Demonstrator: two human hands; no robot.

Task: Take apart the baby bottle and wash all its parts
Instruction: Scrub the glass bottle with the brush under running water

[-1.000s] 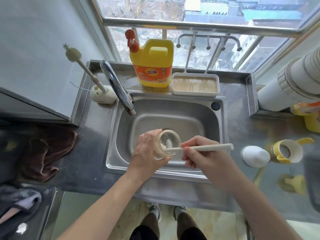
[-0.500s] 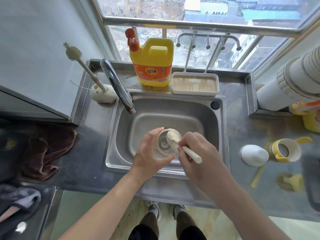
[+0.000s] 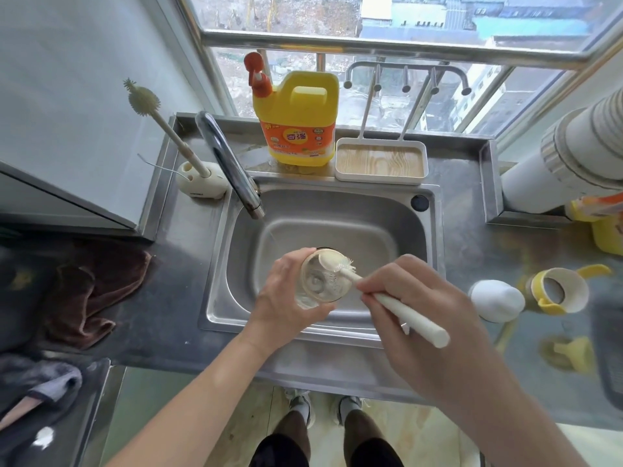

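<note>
- Gripped in left hand (image 3: 283, 298), fingers curled round its wall: clear bottle body (image 3: 320, 281), tilted, over sink (image 3: 371, 230).
- Clasped in right hand (image 3: 431, 298), fingers closed on handle: white brush (image 3: 408, 316), bristle head at bottle mouth.
- Lying on counter (image 3: 465, 237) right of sink: white cap (image 3: 495, 299), yellow collar (image 3: 556, 291).

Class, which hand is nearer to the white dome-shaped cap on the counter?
Right. The right hand, gripping the brush, sits just left of the cap; the left hand, holding the bottle, is farther left over the sink.
</note>
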